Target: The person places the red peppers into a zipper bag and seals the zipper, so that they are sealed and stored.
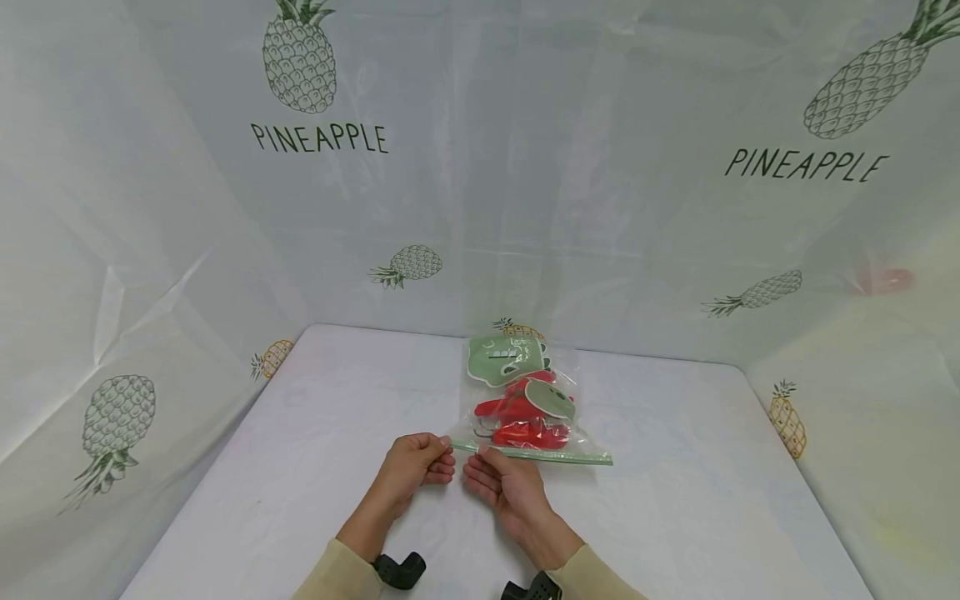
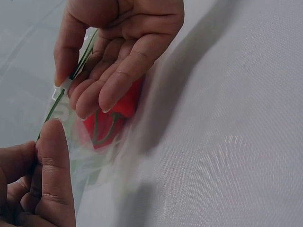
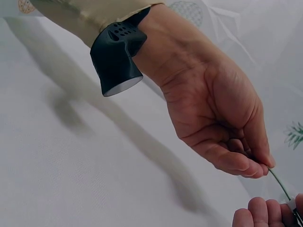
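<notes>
A clear zip bag [image 1: 588, 446] with green printed patches stands or hangs just above the white table, its green zip edge [image 1: 558, 456] toward me. Several red peppers [image 1: 517, 408] with green stems lie inside it. At the left end of the zip edge, my left hand [image 1: 414, 467] pinches the strip between thumb and fingers. Close beside it, my right hand [image 1: 513, 492] pinches a small white slider [image 2: 66, 85] on the zip, its other fingers loosely curled below. In the right wrist view a short length of green strip [image 3: 279, 183] runs between the two hands.
The white-covered table [image 1: 675, 483] extends around the bag on both sides. Behind and beside it hangs a pale curtain [image 1: 562, 167] printed with pineapples. A black wrist camera [image 1: 400, 571] is strapped to my left wrist, and another [image 1: 532, 587] to my right.
</notes>
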The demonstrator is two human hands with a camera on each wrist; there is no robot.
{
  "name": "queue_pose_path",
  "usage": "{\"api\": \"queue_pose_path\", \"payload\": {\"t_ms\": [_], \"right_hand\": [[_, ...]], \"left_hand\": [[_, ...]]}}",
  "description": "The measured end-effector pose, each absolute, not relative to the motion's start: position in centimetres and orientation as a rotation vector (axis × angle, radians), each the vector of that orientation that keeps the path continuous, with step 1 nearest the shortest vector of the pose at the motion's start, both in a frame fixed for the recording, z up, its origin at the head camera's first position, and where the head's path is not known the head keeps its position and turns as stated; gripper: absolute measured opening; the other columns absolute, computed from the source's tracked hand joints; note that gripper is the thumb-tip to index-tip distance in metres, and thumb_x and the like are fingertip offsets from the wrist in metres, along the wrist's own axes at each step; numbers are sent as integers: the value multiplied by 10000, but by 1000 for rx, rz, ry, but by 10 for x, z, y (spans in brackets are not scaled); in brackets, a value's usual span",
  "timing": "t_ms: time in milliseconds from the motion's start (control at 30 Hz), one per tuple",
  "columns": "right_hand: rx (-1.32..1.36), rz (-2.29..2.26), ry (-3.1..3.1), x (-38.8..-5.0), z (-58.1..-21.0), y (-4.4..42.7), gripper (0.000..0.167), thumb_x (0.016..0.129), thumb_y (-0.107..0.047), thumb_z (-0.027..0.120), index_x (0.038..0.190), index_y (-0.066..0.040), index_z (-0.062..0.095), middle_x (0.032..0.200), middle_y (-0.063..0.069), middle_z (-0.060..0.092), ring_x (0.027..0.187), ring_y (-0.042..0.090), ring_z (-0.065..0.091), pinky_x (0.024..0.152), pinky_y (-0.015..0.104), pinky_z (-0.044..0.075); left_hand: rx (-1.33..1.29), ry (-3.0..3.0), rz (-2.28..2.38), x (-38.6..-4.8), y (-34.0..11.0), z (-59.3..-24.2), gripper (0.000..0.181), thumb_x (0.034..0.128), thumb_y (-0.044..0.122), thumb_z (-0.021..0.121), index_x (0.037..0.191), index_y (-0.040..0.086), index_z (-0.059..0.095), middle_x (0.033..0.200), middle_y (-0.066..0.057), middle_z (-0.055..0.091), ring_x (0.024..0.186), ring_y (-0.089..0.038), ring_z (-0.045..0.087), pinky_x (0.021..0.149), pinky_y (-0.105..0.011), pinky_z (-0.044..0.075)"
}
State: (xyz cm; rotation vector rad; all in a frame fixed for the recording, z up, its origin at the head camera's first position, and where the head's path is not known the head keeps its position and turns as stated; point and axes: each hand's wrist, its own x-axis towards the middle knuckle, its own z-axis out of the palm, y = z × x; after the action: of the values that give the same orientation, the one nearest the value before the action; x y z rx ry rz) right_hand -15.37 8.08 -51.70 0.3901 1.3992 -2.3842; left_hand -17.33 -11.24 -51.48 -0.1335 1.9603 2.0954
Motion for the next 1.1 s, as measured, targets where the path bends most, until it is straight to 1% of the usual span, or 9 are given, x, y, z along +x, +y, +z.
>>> {"api": "queue_pose_path", "payload": {"t_ms": [233,433,733,900,1100], "right_hand": [[388,-2391,1404,-154,-519,84,402,1042,-233,691,1319,27,558,1078,137,788,983,222,791,983,436,613],[398,-2400,1401,-155,-520,86,385,1039,-228,696,1298,34,582,1064,136,793,950,210,794,977,437,612],[399,-2404,1412,-155,-521,91,392,1023,-221,720,1288,40,597,1084,151,791,960,219,793,975,438,615],[405,-2398,1418,-155,-521,93,423,1023,-238,721,1302,55,596,1094,152,791,959,214,793,963,424,623],[402,-2401,1417,-154,-520,98,456,1032,-241,709,1348,48,553,1094,146,791,972,222,793,975,438,614]], "left_hand": [[-141,1967,2101,-173,-112,-514,350,1073,198,639,1077,-152,644,808,-58,708,690,-109,713,677,-258,658],[-148,1985,2088,-173,-112,-514,348,1074,204,637,1079,-144,645,818,-67,711,697,-119,712,680,-260,658],[-161,1991,2085,-174,-113,-514,351,1071,212,644,1077,-139,649,816,-69,713,695,-128,712,679,-263,659],[-161,1990,2083,-174,-115,-515,352,1069,214,647,1080,-137,649,823,-79,718,693,-131,712,679,-266,660],[-165,1988,2085,-175,-115,-515,351,1070,210,644,1092,-140,649,830,-84,719,699,-131,710,683,-268,662]]}}
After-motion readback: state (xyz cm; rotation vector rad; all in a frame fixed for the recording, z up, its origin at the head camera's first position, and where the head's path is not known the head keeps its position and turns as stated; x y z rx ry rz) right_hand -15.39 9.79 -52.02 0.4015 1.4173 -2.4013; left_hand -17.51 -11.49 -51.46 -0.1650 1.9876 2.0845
